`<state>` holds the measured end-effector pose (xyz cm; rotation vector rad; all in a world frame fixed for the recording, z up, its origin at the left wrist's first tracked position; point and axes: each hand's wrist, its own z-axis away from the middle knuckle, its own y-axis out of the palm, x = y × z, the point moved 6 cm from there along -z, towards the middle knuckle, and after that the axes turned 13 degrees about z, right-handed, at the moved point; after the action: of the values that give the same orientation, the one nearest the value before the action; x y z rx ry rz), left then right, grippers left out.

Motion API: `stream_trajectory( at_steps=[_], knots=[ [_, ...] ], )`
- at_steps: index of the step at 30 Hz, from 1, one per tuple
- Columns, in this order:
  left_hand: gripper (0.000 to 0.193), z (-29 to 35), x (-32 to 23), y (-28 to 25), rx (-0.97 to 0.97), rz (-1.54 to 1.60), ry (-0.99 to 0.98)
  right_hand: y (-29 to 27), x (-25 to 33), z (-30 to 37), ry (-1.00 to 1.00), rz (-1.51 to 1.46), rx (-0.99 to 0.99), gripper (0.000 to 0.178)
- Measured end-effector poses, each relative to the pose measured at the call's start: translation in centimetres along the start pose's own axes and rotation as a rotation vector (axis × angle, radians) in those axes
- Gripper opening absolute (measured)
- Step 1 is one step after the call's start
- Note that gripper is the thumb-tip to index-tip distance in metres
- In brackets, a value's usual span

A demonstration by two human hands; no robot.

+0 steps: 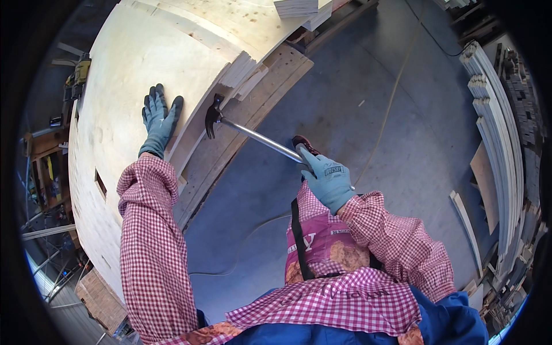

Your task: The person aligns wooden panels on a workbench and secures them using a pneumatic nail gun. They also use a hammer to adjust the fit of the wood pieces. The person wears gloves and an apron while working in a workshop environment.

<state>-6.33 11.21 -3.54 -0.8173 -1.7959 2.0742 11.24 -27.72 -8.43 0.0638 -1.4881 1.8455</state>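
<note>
A claw hammer [259,138] with a black head and a shiny metal shaft is gripped near its lower end by my right hand [329,181], in a blue-grey work glove. Its head meets the edge of a large pale plywood panel [115,138]; whether it touches the wood I cannot tell. My left hand [159,118], gloved with dark fingertips, lies flat on the panel close to that edge, fingers spread and nothing in them. Beneath the panel a wooden beam [253,109] juts out along the side of the work surface.
A stack of pale boards [296,8] lies on the panel's far end. Long white strips [494,132] lean in a bundle at the right. A cable [397,92] crosses the grey floor [345,75]. A yellow-black power tool [80,75] sits beyond the panel's left edge.
</note>
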Motion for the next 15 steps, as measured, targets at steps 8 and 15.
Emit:
stream_trajectory(
  at_steps=[8, 15],
  knots=[
    [0.084, 0.0, 0.3, 0.2, -0.020, -0.018, 0.024, 0.0, -0.2, -0.2, 0.018, 0.022, -0.018, 0.052],
    [0.085, 0.0, 0.3, 0.2, -0.016, 0.005, 0.028, 0.1, -0.5, -0.2, 0.033, 0.010, 0.019, 0.054]
  ],
)
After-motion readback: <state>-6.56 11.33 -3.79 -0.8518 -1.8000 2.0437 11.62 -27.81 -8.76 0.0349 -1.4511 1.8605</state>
